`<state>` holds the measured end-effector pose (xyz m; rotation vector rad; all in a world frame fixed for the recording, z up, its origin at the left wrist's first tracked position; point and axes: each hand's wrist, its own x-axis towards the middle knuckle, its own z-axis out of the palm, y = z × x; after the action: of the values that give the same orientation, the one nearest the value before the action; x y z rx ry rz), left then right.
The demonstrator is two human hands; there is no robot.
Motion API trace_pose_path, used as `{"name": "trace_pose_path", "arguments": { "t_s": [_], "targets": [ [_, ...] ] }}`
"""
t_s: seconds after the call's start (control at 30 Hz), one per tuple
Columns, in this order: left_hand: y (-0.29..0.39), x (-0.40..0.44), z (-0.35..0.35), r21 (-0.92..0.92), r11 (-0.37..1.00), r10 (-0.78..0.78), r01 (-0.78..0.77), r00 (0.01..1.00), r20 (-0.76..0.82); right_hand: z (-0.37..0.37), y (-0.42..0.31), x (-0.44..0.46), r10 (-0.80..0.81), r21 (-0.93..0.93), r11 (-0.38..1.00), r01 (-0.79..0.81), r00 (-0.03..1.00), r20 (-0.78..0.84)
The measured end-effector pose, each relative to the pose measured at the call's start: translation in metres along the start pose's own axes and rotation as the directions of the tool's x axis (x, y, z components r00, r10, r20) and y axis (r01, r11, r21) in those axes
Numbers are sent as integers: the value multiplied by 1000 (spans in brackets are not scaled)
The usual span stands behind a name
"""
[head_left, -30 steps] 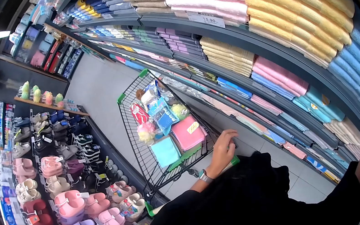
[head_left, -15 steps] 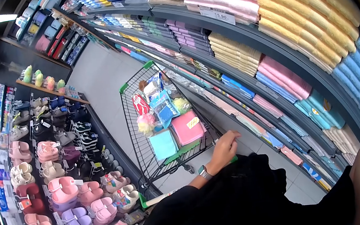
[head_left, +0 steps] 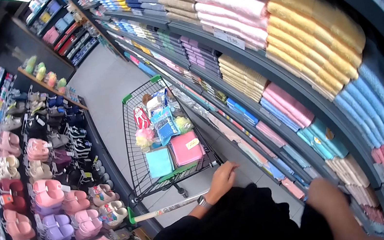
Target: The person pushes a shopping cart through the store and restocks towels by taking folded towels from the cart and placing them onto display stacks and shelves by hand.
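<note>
A shopping cart (head_left: 132, 165) with a black wire basket and green corners stands in front of me. My left hand (head_left: 222, 180), with a watch (head_left: 203, 200) on the wrist, lies across its pale handle (head_left: 165, 210). The loosely bent fingers reach past the bar and hold nothing I can see. In the basket are a folded turquoise cloth (head_left: 160, 162), a folded pink cloth (head_left: 187, 148) with a label, a blue packet (head_left: 165, 125), a red-and-white item (head_left: 141, 118) and fluffy pastel puffs (head_left: 145, 139). My right hand (head_left: 326, 194) hangs beside the right shelf, its fingers smeared by motion.
Shelves of folded towels (head_left: 309, 30) line the right side, close to my right arm. Racks of slippers and sandals (head_left: 48, 194) stand along the left. Grey tiled floor (head_left: 98, 81) runs ahead between them to more shelves (head_left: 61, 28).
The cart and my left hand appear lower and further left in view. My right hand has swung into sight at the lower right, where mostly the arm showed before.
</note>
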<state>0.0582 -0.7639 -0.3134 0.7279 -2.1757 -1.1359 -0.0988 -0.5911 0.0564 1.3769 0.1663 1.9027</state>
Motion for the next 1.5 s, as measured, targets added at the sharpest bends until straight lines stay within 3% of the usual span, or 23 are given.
{"name": "trace_pose_path", "arguments": {
  "t_s": [0.03, 0.1, 0.17, 0.2, 0.23, 0.27, 0.3, 0.37, 0.4, 0.5, 0.6, 0.63, 0.7, 0.73, 0.83, 0.87, 0.97, 1.0, 1.1, 1.17, 1.23, 1.37, 1.5],
  "targets": [
    [-1, -11, -3, 19, 999, -49, 49, 999, -9, -9, 7, -19, 59, -125, 990, -72, 993, -99],
    [-5, -31, -12, 50, 991, -126, 127, 992, -18, -30, -13, -78, 569, -273, 775, -570, 817, -91],
    [-13, -64, -20, 42, 966, -253, 256, 965, -70, -44, -39, -146, 800, -303, 445, -843, 526, -289],
    [-22, -81, -26, 71, 964, -250, 256, 965, -79, -26, -35, -168, 956, -237, 176, -955, 224, -189],
    [-33, -100, -31, 147, 940, -305, 309, 951, -50, -29, -36, -189, 998, -331, -4, -944, -25, 60],
    [-38, -114, -40, 283, 927, -239, 247, 969, -64, -35, -46, -216, 943, -353, -180, -918, -263, 202],
    [-41, -121, -51, 396, 897, -194, 196, 980, -45, -38, -64, -247, 888, -429, -238, -871, -374, 268],
    [-52, -128, -64, 403, 894, -205, 196, 979, -22, -45, -109, -298, 799, -573, -320, -755, -540, 265],
    [-56, -125, -70, 376, 902, -242, 213, 970, 30, -49, -125, -315, 783, -657, -225, -720, -535, 317],
    [-59, -118, -98, 387, 896, -328, 220, 913, 241, -47, -155, -356, 723, -770, -209, -603, -625, 293],
    [-122, -140, -105, 385, 921, -258, 63, 838, 481, -27, -174, -401, 827, -833, -128, -538, -522, 210],
    [-157, -145, -99, 392, 920, -243, 18, 811, 533, -19, -177, -411, 810, -891, -117, -438, -562, 170],
    [-173, -143, -110, 387, 922, -277, 2, 702, 656, -5, -185, -422, 760, -971, -109, -213, -647, 57],
    [-169, -137, -117, 342, 939, -280, 33, 652, 705, -1, -196, -434, 874, -975, -27, -222, -478, 85],
    [-120, -105, -154, 392, 913, -403, 115, 415, 816, -4, -208, -449, 756, -995, -99, 12, -649, -83],
    [-122, -107, -151, 360, 917, -396, 169, 476, 786, -4, -214, -452, 832, -996, -82, -36, -553, -49],
    [-145, -119, -145, 262, 958, -283, 117, 531, 799, 11, -217, -443, 801, -996, -80, 39, -593, -88],
    [-156, -121, -140, 282, 949, -313, 137, 468, 826, 12, -221, -447, 824, -997, -75, 16, -562, -71],
    [-184, -139, -132, 126, 988, -153, 87, 555, 818, 18, -214, -438, 739, -991, 123, 50, -672, 58],
    [-179, -143, -136, 66, 990, -126, 125, 572, 811, 20, -218, -440, 776, -993, 109, 48, -628, 55],
    [-158, -137, -152, 39, 977, -158, 209, 589, 793, 21, -220, -446, 850, -996, -20, -83, -525, 27],
    [-135, -134, -166, 43, 945, -243, 325, 607, 756, 31, -213, -434, 845, -989, 28, -146, -525, 102],
    [-134, -143, -166, 171, 918, -359, 357, 568, 741, 27, -219, -429, 824, -975, 69, -212, -539, 176]
  ]
}}
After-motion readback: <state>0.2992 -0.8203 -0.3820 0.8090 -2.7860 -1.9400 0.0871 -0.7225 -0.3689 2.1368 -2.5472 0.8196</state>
